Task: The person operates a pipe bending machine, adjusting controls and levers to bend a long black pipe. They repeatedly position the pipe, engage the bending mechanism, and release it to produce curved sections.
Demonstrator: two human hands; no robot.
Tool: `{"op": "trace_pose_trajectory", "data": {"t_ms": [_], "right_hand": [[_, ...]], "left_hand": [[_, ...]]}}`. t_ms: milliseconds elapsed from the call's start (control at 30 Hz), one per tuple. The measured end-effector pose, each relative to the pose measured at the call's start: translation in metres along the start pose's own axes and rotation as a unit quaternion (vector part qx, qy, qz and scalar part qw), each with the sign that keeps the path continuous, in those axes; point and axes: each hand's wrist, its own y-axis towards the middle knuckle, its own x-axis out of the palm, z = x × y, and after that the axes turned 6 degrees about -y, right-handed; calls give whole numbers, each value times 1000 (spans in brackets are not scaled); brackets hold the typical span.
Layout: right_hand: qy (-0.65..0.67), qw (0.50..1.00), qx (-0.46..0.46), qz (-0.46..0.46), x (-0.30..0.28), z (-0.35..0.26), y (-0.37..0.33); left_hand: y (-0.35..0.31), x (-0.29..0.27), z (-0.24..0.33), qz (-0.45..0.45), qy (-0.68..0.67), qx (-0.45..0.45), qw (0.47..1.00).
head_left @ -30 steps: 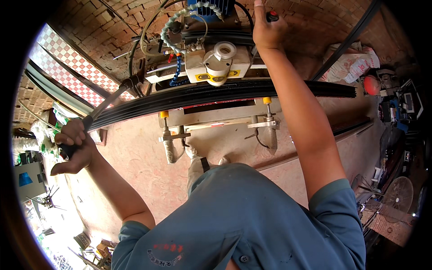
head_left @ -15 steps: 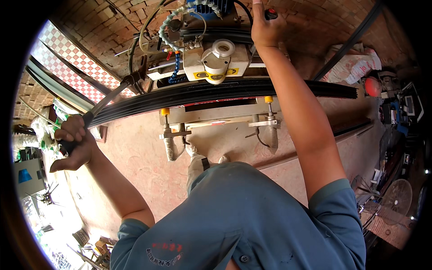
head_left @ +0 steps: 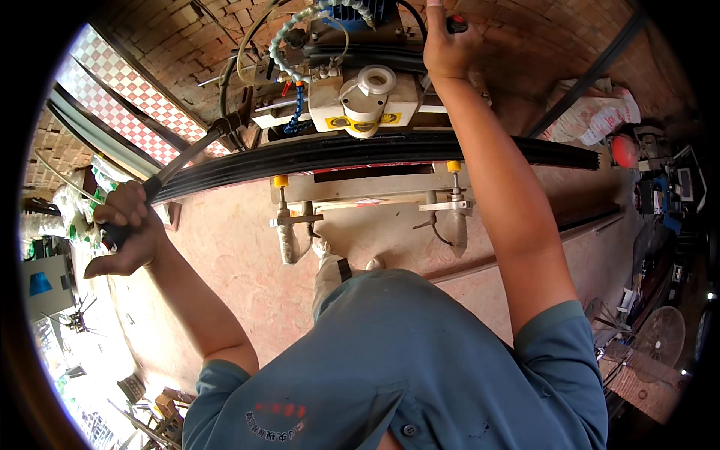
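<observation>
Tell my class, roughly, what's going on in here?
A person stands at a white machine head. The left grip is closed around the black handle of a metal lever; the raised right grip holds a red-ended handle. Long black strips lie across in front of the machine head, with two yellow-tipped clamps on their near side.

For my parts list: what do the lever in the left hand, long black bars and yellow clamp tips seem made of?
Lever: metal shaft, by its greyish sheen; matte black grip, probably rubber or plastic. Long black bars: ridged, satin; coated metal or plastic, unclear. Yellow clamp tips: likely plastic or rubber, from their even, bright colour.
</observation>
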Motion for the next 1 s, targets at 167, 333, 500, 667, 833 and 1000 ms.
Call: {"op": "trace_pose_trajectory", "data": {"t_ms": [167, 333, 500, 667, 833, 1000], "right_hand": [[-14, 1000, 15, -11, -2, 7, 3], [31, 999, 32, -22, -5, -3, 2], [-8, 997, -72, 35, -6, -11, 3], [93, 979, 163, -77, 13, 29, 1], [149, 960, 204, -121, 1, -18, -8], [124, 962, 207, -131, 10, -34, -20]], "left_hand": [[0, 16, 1, 61, 7, -12, 998], [1, 24, -1, 86, 8, -5, 996], [-1, 14, 3, 58, -30, -4, 998], [-27, 10, -26, 35, 71, 75, 994], [-127, 25, -100, 176, 407, -21, 896], [-120, -3, -208, -41, 534, -164, 829]]}}
